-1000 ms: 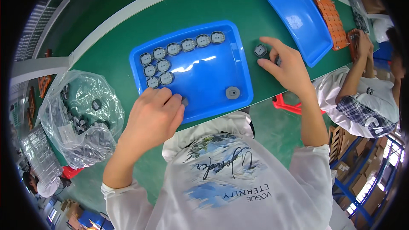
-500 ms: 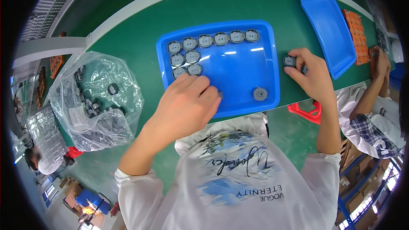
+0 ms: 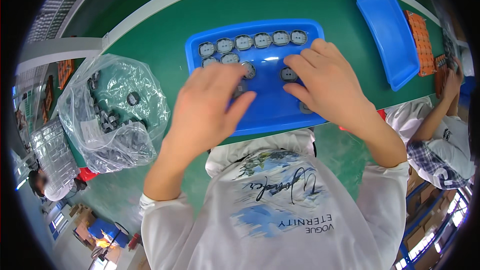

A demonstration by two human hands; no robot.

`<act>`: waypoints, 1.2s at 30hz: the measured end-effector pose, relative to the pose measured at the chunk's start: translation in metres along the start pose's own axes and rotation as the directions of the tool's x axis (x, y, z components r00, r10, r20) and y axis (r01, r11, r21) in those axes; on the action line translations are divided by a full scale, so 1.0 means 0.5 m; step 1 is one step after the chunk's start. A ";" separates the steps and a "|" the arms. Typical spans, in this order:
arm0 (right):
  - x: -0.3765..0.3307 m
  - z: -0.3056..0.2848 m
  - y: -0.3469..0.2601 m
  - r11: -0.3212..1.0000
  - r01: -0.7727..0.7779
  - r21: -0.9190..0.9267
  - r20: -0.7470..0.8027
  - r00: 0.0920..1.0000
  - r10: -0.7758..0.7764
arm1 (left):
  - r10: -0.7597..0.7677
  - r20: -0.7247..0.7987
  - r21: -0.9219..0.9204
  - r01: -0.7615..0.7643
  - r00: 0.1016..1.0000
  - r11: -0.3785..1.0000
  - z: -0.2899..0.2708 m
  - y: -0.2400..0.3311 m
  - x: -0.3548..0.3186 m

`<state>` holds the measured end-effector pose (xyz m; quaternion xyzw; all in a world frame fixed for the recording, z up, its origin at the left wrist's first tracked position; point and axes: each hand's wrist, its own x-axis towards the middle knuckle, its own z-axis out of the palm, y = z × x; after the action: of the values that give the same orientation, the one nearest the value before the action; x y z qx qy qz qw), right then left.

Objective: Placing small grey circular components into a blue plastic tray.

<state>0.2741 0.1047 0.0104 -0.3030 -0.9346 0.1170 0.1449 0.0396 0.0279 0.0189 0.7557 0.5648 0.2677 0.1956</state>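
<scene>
Right hand [image 3: 327, 81] pinches a grey round part [image 3: 287, 74] between thumb and fingers, inside the right edge of the blue tray [image 3: 272, 110]. Left hand [image 3: 205, 102] covers the tray's left half, fingertips at a second grey part [image 3: 249, 70]; whether gripped cannot be determined. Exposed tray floor separates the hands. Six-part row [image 3: 262, 40] lines the tray's far edge. Beyond the tray's right edge, a wide strip of green tabletop [image 3: 342, 25] extends to another blue container [image 3: 390, 40].

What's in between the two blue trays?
In the head view, green tabletop shows between the nearer blue tray and the farther blue tray, with the person's right hand over part of it; what's beneath, I can't tell.
</scene>
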 end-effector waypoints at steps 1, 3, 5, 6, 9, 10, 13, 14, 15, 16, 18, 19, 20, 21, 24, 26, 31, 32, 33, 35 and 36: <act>0.001 -0.011 -0.008 0.999 0.005 0.038 0.004 1.000 -0.005 | -0.133 -0.030 -0.077 0.130 0.991 0.988 -0.018 -0.006 -0.019; 0.001 -0.003 -0.011 0.996 0.006 0.088 0.012 1.000 -0.007 | -0.225 -0.010 -0.099 0.223 0.974 0.970 -0.029 -0.030 -0.054; 0.009 0.020 -0.025 0.972 0.169 0.164 -0.047 0.985 -0.164 | -0.112 0.051 0.019 0.111 0.992 0.994 -0.038 -0.043 -0.076; 0.014 0.027 -0.037 0.970 0.174 0.170 -0.046 0.985 -0.168 | -0.031 0.019 0.033 0.030 0.999 0.999 -0.037 -0.045 -0.079; 0.034 0.054 -0.081 0.951 0.225 0.214 -0.038 0.974 -0.222 | -0.070 -0.079 -0.130 0.060 0.994 0.990 -0.030 -0.022 -0.073; 0.040 0.066 -0.100 0.946 0.178 0.270 -0.084 0.983 -0.162 | -0.007 -0.118 -0.195 -0.017 0.993 0.981 -0.028 -0.024 -0.068; 0.052 0.089 -0.120 0.934 0.142 0.327 -0.136 0.985 -0.102 | -0.081 -0.195 -0.447 -0.015 0.977 0.895 -0.005 -0.023 -0.081; 0.049 0.093 -0.118 0.943 0.139 0.302 -0.090 0.989 -0.117 | -0.083 -0.194 -0.448 -0.013 0.977 0.894 0.001 -0.027 -0.090; 0.046 0.096 -0.115 0.951 0.137 0.276 -0.042 0.991 -0.130 | -0.169 -0.228 -0.552 0.016 0.959 0.833 0.006 -0.030 -0.102; 0.043 0.092 -0.112 0.951 0.134 0.277 -0.039 0.991 -0.128 | -0.257 -0.249 -0.650 0.036 0.934 0.759 0.008 -0.033 -0.110; 0.035 0.073 -0.101 0.964 0.155 0.218 0.049 0.984 -0.169 | -0.159 -0.251 -0.436 0.035 0.955 0.899 -0.011 -0.054 -0.115; 0.029 0.066 -0.096 0.964 0.150 0.218 0.054 0.985 -0.165 | -0.058 -0.229 -0.189 0.014 0.972 0.982 -0.018 -0.063 -0.112; 0.026 0.062 -0.094 0.973 0.123 0.195 0.060 0.989 -0.137 | 0.041 -0.185 -0.043 -0.050 0.982 0.998 -0.019 -0.067 -0.110; 0.026 0.058 -0.094 0.980 0.096 0.172 0.065 0.992 -0.109 | 0.031 -0.187 -0.040 -0.039 0.982 0.998 -0.014 -0.069 -0.105; 0.022 0.041 -0.105 0.981 0.007 0.193 0.115 0.993 -0.030 | 0.155 -0.019 0.125 -0.151 0.988 0.981 0.003 -0.064 -0.093; 0.020 0.038 -0.103 0.977 0.006 0.214 0.099 0.995 -0.028 | 0.148 -0.025 0.140 -0.143 0.989 0.980 -0.010 -0.062 -0.095; 0.013 0.046 -0.083 0.983 0.102 0.150 0.131 0.984 -0.122 | 0.142 -0.023 0.174 -0.136 0.990 0.975 -0.011 -0.076 -0.114; 0.011 0.049 -0.085 0.987 0.100 0.127 0.150 0.981 -0.119 | 0.126 -0.034 0.160 -0.119 0.991 0.980 -0.013 -0.072 -0.110; 0.012 0.048 -0.087 0.990 0.098 0.102 0.170 0.979 -0.114 | 0.111 -0.045 0.144 -0.103 0.993 0.984 -0.016 -0.067 -0.106; 0.020 0.042 -0.090 0.991 0.091 0.101 0.153 0.983 -0.105 | 0.097 -0.049 0.184 -0.086 0.994 0.979 -0.030 -0.064 -0.106; 0.023 0.038 -0.090 0.989 0.092 0.112 0.134 0.985 -0.107 | 0.072 -0.053 0.232 -0.058 0.996 0.971 -0.035 -0.059 -0.109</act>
<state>0.2351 0.0737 0.0088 -0.2389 -0.9489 0.1798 0.1007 -0.0053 -0.0159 0.0047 0.7829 0.5726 0.2297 0.0804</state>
